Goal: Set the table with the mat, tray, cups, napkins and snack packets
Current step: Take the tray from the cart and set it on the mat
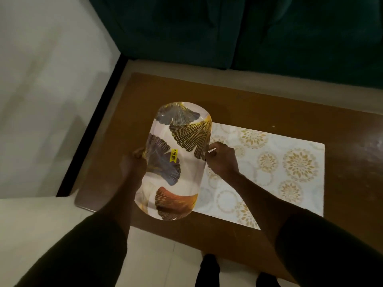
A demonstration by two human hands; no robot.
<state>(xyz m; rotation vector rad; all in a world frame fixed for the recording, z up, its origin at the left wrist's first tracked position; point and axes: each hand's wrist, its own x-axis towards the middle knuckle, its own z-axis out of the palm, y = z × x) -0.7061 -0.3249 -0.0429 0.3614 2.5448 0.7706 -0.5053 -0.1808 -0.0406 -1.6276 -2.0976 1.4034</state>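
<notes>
An oblong white tray point(186, 170) with gold, blue and orange fan-leaf prints and a yellow price sticker is held above the left part of the brown table point(259, 104). My left hand point(133, 162) grips its left long edge and my right hand point(221, 159) grips its right long edge. A white mat point(275, 172) with gold floral circles lies flat on the table, its left end under the tray. No cups, napkins or snack packets are in view.
A dark green sofa point(248, 32) stands behind the table. Pale floor tiles point(41, 121) lie to the left, with a black strip along the table's left side. My feet point(209, 270) stand at the table's near edge.
</notes>
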